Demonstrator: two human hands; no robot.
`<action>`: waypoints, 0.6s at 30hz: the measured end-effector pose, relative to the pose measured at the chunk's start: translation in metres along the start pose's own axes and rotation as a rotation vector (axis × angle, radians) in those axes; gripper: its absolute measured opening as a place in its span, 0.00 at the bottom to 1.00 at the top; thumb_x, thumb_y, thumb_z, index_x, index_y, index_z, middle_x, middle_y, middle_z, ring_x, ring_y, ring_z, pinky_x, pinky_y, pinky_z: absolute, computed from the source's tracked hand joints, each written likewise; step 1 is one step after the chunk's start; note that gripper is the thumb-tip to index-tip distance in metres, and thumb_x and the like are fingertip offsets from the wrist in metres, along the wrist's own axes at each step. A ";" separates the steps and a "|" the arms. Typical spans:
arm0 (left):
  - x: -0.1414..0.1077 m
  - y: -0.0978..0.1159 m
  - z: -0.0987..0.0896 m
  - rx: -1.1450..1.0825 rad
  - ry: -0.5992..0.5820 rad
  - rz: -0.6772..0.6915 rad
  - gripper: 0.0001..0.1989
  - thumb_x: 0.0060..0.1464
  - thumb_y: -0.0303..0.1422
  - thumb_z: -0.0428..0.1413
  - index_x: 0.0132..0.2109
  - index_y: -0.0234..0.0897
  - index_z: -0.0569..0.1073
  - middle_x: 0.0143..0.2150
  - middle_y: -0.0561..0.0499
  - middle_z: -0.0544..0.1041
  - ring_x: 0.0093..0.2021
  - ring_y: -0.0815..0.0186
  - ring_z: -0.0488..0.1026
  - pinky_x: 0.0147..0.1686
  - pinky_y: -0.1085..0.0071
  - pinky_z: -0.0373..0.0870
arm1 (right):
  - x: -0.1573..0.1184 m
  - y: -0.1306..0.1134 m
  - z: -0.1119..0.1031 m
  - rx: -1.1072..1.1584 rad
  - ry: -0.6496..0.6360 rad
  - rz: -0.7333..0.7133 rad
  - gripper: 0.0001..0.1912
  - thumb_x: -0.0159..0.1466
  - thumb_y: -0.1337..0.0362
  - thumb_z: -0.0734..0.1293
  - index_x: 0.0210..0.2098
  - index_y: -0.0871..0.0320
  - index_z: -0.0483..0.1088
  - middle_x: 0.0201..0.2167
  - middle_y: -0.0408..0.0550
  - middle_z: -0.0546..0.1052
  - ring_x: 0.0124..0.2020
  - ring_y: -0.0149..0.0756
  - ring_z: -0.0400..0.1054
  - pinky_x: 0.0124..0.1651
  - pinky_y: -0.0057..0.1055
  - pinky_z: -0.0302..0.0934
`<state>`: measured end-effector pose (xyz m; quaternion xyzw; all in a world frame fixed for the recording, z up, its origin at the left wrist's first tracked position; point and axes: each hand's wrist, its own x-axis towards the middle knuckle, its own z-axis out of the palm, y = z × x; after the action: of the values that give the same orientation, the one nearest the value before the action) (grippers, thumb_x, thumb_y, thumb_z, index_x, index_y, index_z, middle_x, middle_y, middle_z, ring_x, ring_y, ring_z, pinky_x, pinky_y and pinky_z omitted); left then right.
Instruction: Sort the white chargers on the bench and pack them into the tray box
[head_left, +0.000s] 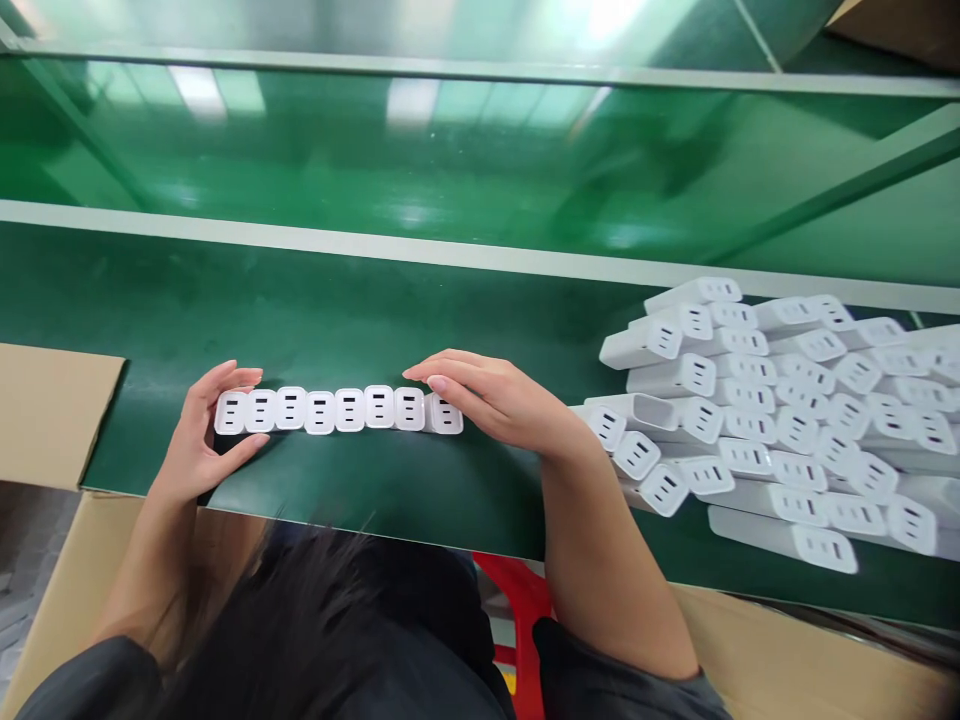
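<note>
A row of several white charger casings [349,410] stands on the green bench, their slotted port ends facing up. My left hand [201,430] curls around the row's left end, thumb along the near side and fingers behind. At the other end, my right hand [491,395] is closed about the last casing [448,415], with one digit lying across its top. That casing leans slightly, and part of it is covered by the hand. Some casings in the row sit a little farther back than others.
To the right lies a large heap of similar white casings [750,425], mostly on their sides. A cardboard sheet [56,415] rests at the left edge. Behind the green bench [315,300] runs a pale rail [375,245]. A red stool [521,610] shows below.
</note>
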<state>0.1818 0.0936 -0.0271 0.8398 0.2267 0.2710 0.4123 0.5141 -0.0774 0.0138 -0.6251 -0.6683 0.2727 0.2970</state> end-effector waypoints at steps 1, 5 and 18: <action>0.000 0.000 0.000 0.003 0.001 0.001 0.43 0.51 0.32 0.67 0.69 0.49 0.56 0.60 0.43 0.72 0.59 0.54 0.72 0.58 0.48 0.71 | 0.000 -0.001 0.000 -0.003 -0.006 -0.008 0.19 0.73 0.53 0.56 0.52 0.55 0.73 0.50 0.50 0.78 0.50 0.39 0.73 0.53 0.37 0.68; 0.001 -0.001 -0.001 0.010 0.004 -0.003 0.43 0.50 0.33 0.67 0.68 0.48 0.56 0.59 0.43 0.72 0.59 0.54 0.71 0.58 0.47 0.71 | 0.000 -0.004 0.004 -0.037 -0.057 -0.079 0.27 0.64 0.49 0.69 0.59 0.52 0.67 0.54 0.52 0.75 0.53 0.43 0.71 0.55 0.40 0.68; 0.000 -0.001 -0.002 -0.004 -0.002 -0.020 0.44 0.49 0.33 0.67 0.68 0.48 0.56 0.60 0.42 0.72 0.58 0.52 0.72 0.59 0.46 0.71 | -0.001 -0.009 0.021 -0.251 -0.054 -0.087 0.28 0.66 0.61 0.67 0.63 0.57 0.59 0.51 0.54 0.75 0.48 0.45 0.72 0.48 0.42 0.70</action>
<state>0.1808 0.0954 -0.0270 0.8369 0.2341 0.2665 0.4170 0.4925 -0.0788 0.0059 -0.6201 -0.7316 0.1903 0.2098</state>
